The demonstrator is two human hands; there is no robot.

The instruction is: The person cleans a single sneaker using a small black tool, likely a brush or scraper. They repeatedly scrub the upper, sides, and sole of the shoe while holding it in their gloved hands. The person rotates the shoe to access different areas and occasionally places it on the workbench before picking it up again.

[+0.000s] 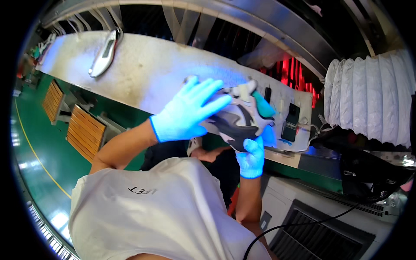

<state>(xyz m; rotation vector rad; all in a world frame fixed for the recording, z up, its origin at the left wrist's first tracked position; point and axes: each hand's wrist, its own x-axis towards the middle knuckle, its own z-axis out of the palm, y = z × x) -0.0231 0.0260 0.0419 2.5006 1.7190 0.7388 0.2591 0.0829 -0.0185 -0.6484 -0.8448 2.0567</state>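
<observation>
Both my hands wear light blue knit gloves. My left hand [189,110] lies spread over the side of a white, grey and black sports shoe [241,116] with a teal part at its heel end. My right hand [252,157] grips the shoe from below, fingers closed around its lower edge. The shoe is held up over a long whitish conveyor belt [147,69]. My white shirt fills the lower middle of the view.
A single pale shoe sole [104,53] lies far left on the belt. Dark flat devices [291,122] rest at the belt's right end. A white ribbed duct [368,95] stands at right, a vented grey machine top [320,216] below it, wooden slatted platforms [84,130] on green floor left.
</observation>
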